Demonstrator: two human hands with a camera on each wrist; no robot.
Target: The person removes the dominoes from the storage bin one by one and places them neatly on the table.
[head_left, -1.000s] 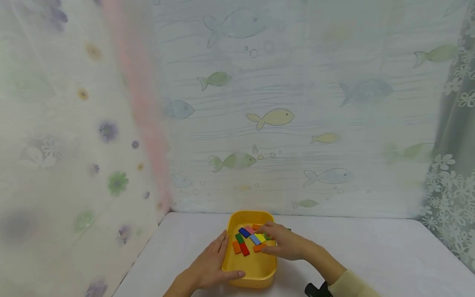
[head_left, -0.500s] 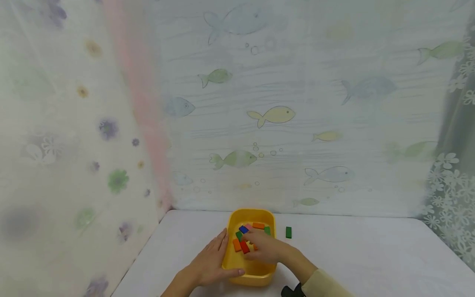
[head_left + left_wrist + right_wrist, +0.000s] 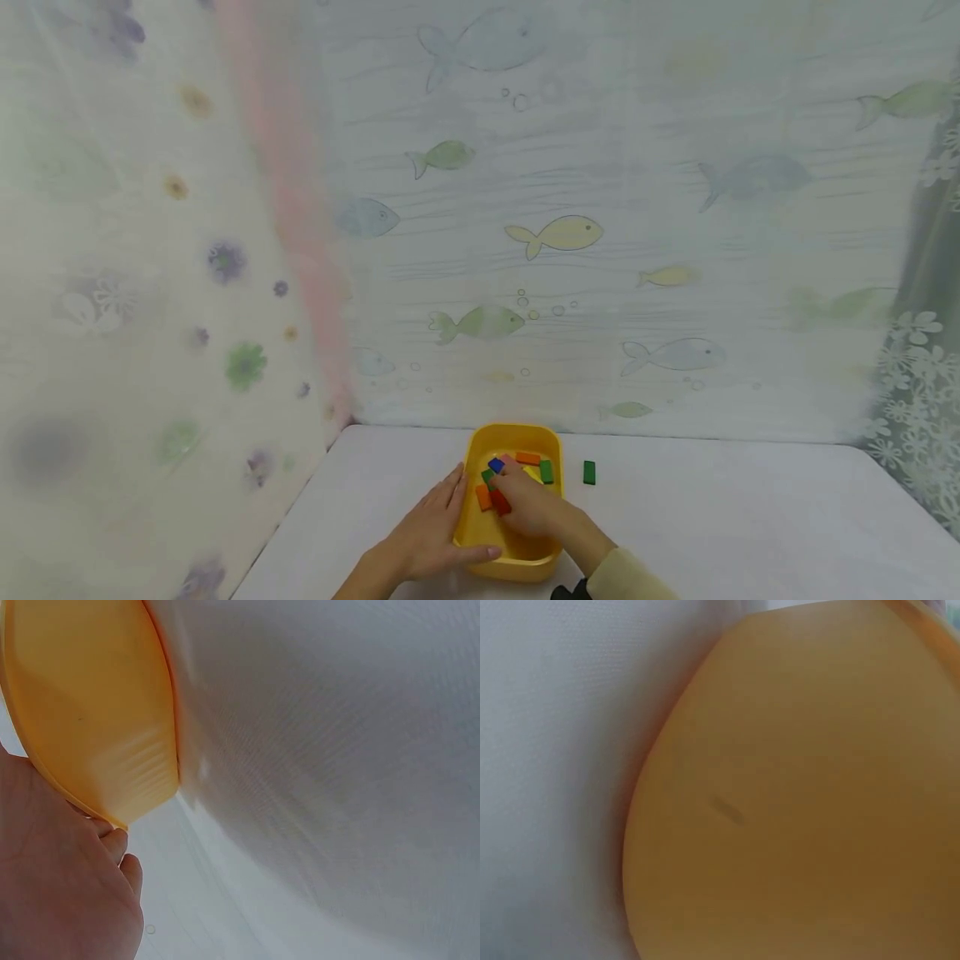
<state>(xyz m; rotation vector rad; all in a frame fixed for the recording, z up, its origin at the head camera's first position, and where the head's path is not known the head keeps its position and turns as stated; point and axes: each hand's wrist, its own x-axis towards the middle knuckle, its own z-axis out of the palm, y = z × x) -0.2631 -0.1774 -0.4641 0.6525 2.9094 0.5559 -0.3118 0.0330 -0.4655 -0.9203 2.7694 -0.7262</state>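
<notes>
A yellow plastic bin [image 3: 517,568] stands on the table with several small coloured blocks inside. My left hand [image 3: 426,533] lies along its left side, fingers straight and thumb across the near rim; in the left wrist view that hand [image 3: 67,862] has its fingertips at the rim. Reaching into the bin, my right hand [image 3: 531,500] pinches a red block [image 3: 500,502] between curled fingers and thumb. Beside it lie an orange block [image 3: 483,497], a green block [image 3: 488,478] and a blue block [image 3: 496,465]. The right hand covers other blocks. Only the bin's outer wall [image 3: 795,787] fills the right wrist view.
One green block [image 3: 589,472] lies on the white table [image 3: 712,517], right of the bin. Toward the bin's far right are another orange block [image 3: 528,458] and a green block [image 3: 546,472]. A fish-patterned curtain [image 3: 600,250] hangs behind the table.
My right hand has moved left and down from the bin's right side to the red block, uncovering the green block on the table. My left hand stays at the bin.
</notes>
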